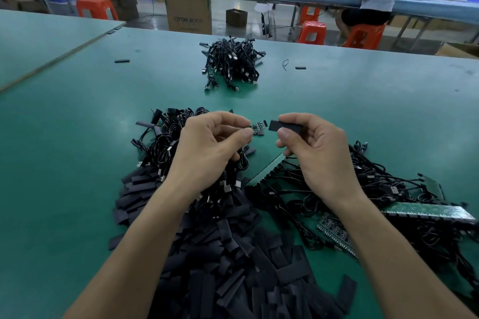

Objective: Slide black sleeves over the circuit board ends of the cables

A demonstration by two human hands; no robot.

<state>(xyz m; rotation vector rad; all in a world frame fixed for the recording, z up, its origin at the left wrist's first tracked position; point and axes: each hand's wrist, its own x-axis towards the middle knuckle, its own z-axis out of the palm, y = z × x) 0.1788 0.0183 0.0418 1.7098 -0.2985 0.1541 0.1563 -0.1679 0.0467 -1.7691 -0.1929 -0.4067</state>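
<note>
Over the green table (77, 137), just past the big pile of black sleeves (233, 267), the right hand (318, 147) pinches one sleeve (285, 126) and the left hand (207, 142) pinches the tiny circuit board (258, 127) of a cable (243, 162), with a small gap between board and sleeve.

The left hand (207, 142) and right hand (316, 153) hover close together (fingers (286, 118) pinching)

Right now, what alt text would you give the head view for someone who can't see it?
A left hand pinches a cable's small circuit board while the right hand holds a black sleeve just short of it, not yet on. Loose sleeves and cables lie heaped on the green table beneath.
</note>
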